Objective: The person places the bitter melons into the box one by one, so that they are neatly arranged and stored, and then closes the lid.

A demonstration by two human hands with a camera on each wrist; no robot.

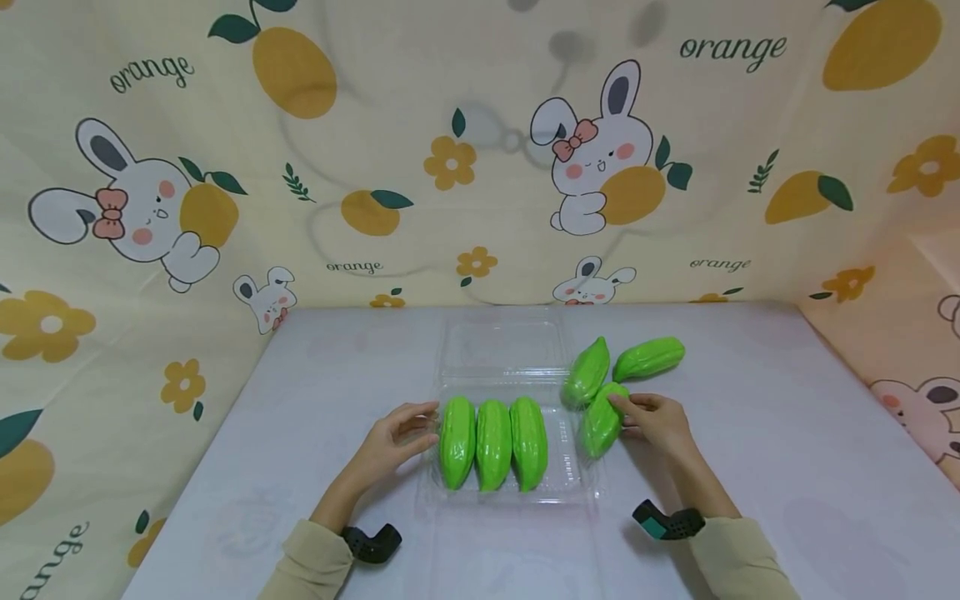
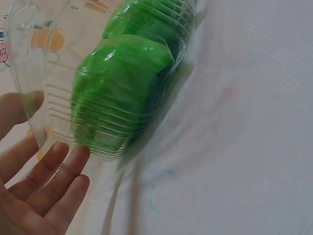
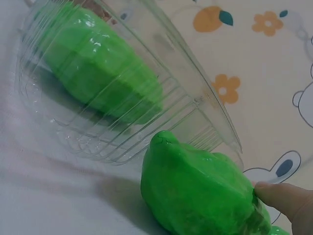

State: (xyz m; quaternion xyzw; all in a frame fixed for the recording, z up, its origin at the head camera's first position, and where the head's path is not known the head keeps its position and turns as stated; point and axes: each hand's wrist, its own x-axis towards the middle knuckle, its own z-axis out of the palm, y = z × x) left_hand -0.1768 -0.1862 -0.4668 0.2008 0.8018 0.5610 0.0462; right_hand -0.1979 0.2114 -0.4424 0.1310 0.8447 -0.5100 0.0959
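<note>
Three green ridged toy fruits (image 1: 493, 444) lie side by side in a clear plastic container (image 1: 564, 454). My left hand (image 1: 401, 433) touches the container's left edge; in the left wrist view its fingertips (image 2: 80, 154) rest against the ribbed outer wall. On the other side my right hand (image 1: 658, 423) pinches another green ridged toy fruit (image 1: 602, 425) between thumb and fingers, just beside the container's right wall. That fruit (image 3: 195, 191) shows close up in the right wrist view, tilted, with only one fingertip (image 3: 276, 193) of the hand visible.
Two more green fruits, one upright (image 1: 587, 372) and one lying sideways (image 1: 649, 358), are at the container's back right. A clear lid (image 1: 502, 343) extends behind the container. A printed cloth (image 1: 450, 225) hangs behind the pale table (image 1: 787, 467).
</note>
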